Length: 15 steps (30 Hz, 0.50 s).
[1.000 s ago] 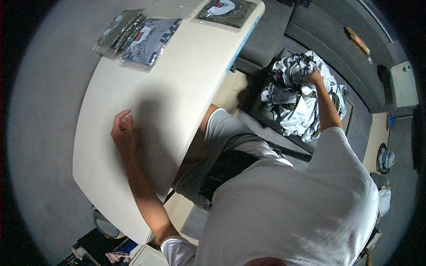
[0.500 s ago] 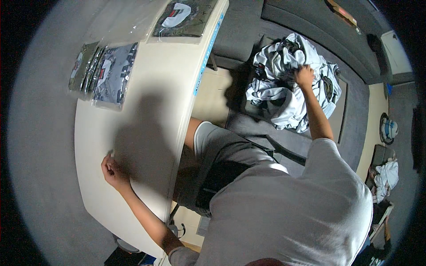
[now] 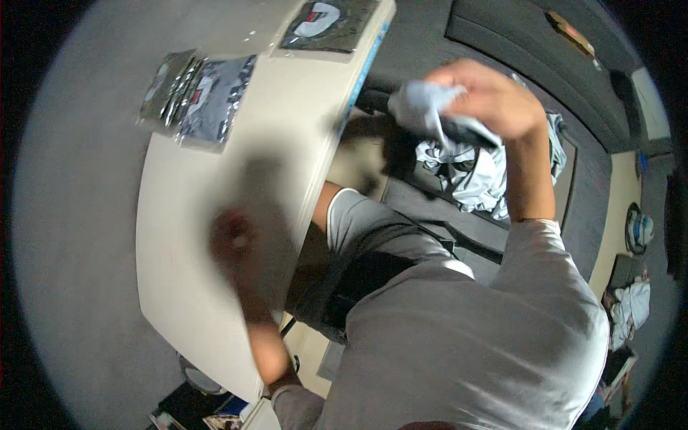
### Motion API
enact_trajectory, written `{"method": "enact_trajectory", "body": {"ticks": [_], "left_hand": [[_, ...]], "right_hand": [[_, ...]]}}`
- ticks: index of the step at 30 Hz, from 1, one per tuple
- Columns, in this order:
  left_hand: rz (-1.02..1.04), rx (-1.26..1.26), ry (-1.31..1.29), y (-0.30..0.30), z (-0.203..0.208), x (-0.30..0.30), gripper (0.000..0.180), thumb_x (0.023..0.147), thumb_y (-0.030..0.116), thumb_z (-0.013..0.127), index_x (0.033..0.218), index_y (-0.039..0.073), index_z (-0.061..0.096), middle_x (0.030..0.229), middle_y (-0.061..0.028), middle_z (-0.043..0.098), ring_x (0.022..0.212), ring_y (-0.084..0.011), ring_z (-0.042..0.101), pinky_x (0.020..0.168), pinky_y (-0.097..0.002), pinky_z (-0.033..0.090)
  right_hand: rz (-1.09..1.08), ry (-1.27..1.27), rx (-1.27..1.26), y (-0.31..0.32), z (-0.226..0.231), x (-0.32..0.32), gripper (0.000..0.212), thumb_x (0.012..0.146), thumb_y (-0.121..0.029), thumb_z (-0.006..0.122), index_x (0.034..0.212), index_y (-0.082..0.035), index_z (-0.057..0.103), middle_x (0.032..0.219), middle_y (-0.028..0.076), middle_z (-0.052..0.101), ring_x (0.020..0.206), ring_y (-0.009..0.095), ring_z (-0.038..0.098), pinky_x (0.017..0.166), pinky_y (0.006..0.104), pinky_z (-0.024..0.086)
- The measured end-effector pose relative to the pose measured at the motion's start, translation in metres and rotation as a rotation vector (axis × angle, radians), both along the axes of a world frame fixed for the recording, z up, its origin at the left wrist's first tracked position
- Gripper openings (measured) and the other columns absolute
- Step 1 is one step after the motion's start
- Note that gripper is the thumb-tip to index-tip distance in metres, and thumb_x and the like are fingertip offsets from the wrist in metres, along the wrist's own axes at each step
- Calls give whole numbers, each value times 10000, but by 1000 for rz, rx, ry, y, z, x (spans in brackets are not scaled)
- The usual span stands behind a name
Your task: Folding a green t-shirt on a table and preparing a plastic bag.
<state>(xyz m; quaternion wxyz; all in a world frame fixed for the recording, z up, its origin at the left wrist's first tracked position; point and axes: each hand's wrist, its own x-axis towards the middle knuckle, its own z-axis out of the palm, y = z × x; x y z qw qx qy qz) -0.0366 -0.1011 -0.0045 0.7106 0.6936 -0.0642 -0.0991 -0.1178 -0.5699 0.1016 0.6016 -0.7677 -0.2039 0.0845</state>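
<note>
My right hand [image 3: 487, 97] is raised above a heap of black-and-white garments [image 3: 476, 168] and is closed on a light blue-white piece of cloth [image 3: 424, 107] that it lifts from the heap. My left hand [image 3: 233, 240] is blurred and rests on the cream table [image 3: 215, 179], near its front edge, with nothing in it; its fingers cannot be made out. The heap lies on a dark grey surface to the right of the table.
Several clear bags with folded dark garments [image 3: 201, 97] lie at the table's far left. Another bagged garment [image 3: 326, 21] lies at the far end. Grey floor surrounds the table. More clothes [image 3: 631, 304] and a round object [image 3: 636, 229] lie at the right.
My right hand has risen from the heap with a piece of cloth in it. My left hand has slid along the table toward the middle.
</note>
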Motion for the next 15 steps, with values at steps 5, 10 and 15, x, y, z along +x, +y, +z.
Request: {"method": "enact_trajectory", "body": {"ticks": [5,10,15], "left_hand": [[-581,395,-419,-136,28,-76,696,737,296,904,1269,-28,592,1251,-284,647,1182,-404,639,1008,-448,494],[-187,282,-388,-110,40,-108,714,761,309,889,1290,-45,564,1250,-263,644,1169,-359,639,995,-417,494],[140,77,48,-3,53,-132,862,752,372,893,1394,-41,492,1320,-196,623,1211,-275,596,1055,-392,450]], "right_hand": [[341,-22,628,64,41,27,328,956,-247,674,1137,26,693,991,70,722,882,137,642,817,292,522],[350,-39,1012,84,65,118,307,961,-265,660,1086,13,694,933,90,729,802,179,661,771,334,554],[412,-17,1246,161,100,232,295,965,-284,646,1034,-1,695,876,110,735,722,222,681,726,376,587]]}}
